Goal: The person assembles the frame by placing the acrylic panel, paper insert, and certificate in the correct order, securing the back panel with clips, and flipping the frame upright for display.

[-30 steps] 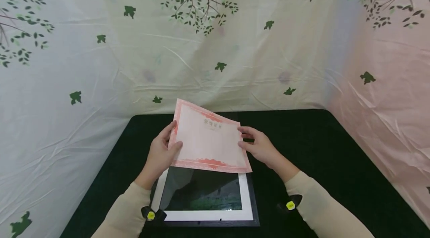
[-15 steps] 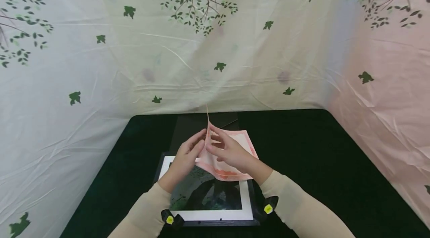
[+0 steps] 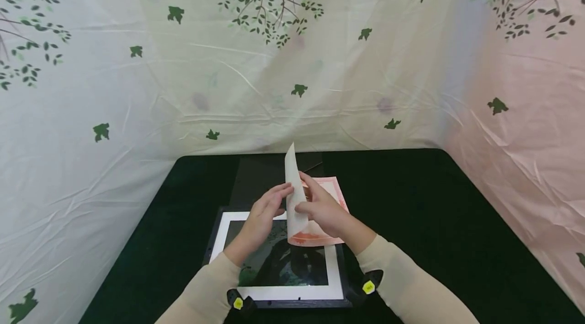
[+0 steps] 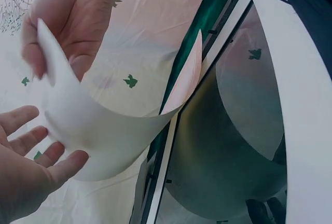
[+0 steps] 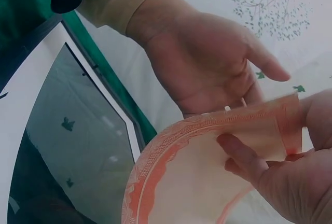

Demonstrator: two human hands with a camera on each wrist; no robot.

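Observation:
A pink-bordered certificate sheet (image 3: 297,217) is bent upright over a picture frame (image 3: 292,293), its plain white back turned to the left. My right hand (image 3: 326,212) pinches it along the raised side; in the right wrist view the thumb lies on the printed face (image 5: 181,182). On the other side, my left hand (image 3: 260,220) has its fingers extended, with fingertips right at the white back (image 4: 109,136) of the sheet. The frame lies flat below, with a dark border, a white mat and a dark glossy pane that reflects the hands and paper.
A dark flat panel (image 3: 260,174) lies behind the frame on the dark green tablecloth (image 3: 411,202). A curtain (image 3: 219,85) with leaf and branch prints hangs around the back and sides. Both wrists wear black camera straps.
First both hands held the sheet spread by its sides. Its left side was then brought across to the right hand and folded over; the left hand's fingers have since straightened against its back.

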